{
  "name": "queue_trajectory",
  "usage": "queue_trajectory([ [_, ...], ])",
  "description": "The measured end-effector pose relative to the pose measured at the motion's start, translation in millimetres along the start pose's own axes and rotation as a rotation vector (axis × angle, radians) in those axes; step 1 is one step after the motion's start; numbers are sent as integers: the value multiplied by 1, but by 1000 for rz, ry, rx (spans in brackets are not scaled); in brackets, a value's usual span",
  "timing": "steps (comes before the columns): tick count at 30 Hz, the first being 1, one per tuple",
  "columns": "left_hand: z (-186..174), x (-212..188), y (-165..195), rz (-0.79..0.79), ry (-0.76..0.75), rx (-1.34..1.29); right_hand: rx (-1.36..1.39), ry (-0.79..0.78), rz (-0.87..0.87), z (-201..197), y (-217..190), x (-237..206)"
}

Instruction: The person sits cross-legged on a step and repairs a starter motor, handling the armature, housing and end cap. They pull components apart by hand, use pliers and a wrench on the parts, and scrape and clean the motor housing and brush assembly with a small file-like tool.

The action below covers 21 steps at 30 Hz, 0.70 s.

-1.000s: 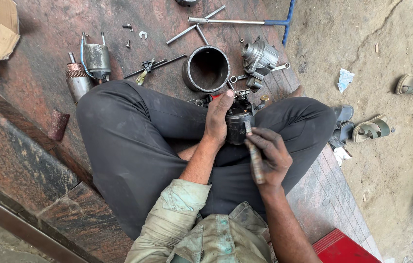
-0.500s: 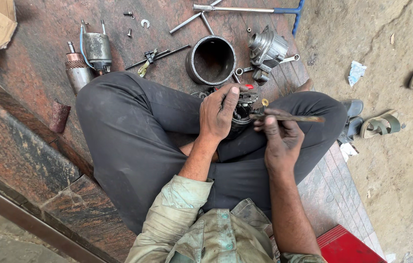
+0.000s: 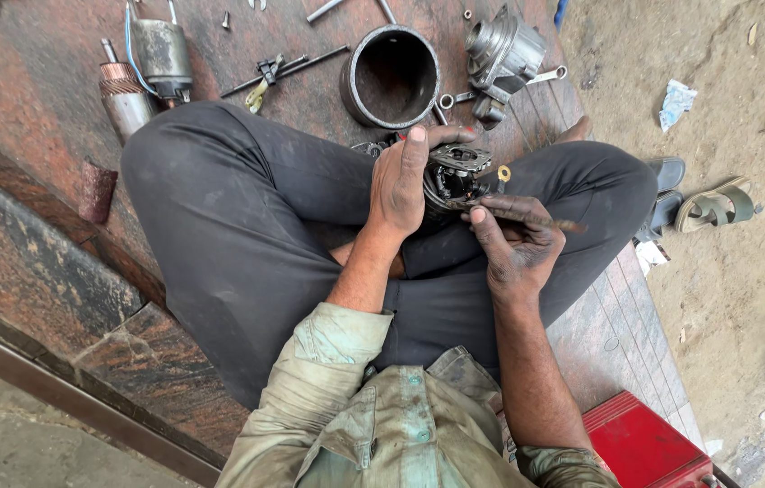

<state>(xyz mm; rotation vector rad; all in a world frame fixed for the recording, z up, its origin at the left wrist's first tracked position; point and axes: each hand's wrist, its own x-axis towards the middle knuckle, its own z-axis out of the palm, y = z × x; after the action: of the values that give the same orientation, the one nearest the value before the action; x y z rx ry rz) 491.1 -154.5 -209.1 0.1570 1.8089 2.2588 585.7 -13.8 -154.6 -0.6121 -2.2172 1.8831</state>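
I sit cross-legged on a reddish stone slab (image 3: 30,271). My left hand (image 3: 405,181) grips a small dark motor part with a metal end plate (image 3: 457,172), held over my lap. My right hand (image 3: 513,244) is closed on a thin, dirty rod-like tool (image 3: 545,220) that lies roughly level, its near end at the motor part. Both hands are greasy and close together.
On the slab ahead lie a dark cylindrical housing (image 3: 391,77), a grey metal casting (image 3: 502,52), an armature (image 3: 122,95), a cylindrical unit with wires (image 3: 162,56), and spanners and pliers (image 3: 274,70). Sandals (image 3: 717,206) lie on the dirt at right. A red box (image 3: 649,447) is beside me.
My right hand turned the tool from pointing upright to lying level against the motor part. The view has shifted closer and my left hand keeps its grip.
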Motion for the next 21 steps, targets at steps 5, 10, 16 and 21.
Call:
queue_trajectory([
  [5, 3, 5, -2, -37, 10, -41, -82, -6, -129, 5, 2, -4],
  [10, 7, 16, 6, -110, 36, 183, -208, -13, -212, 10, -4, -3],
  [16, 8, 18, 0, -194, -46, 440, -288, -50, -312, 15, -4, -3],
  [21, 7, 20, -11, -135, -4, 270, -482, -54, -446, 19, -6, -4],
])
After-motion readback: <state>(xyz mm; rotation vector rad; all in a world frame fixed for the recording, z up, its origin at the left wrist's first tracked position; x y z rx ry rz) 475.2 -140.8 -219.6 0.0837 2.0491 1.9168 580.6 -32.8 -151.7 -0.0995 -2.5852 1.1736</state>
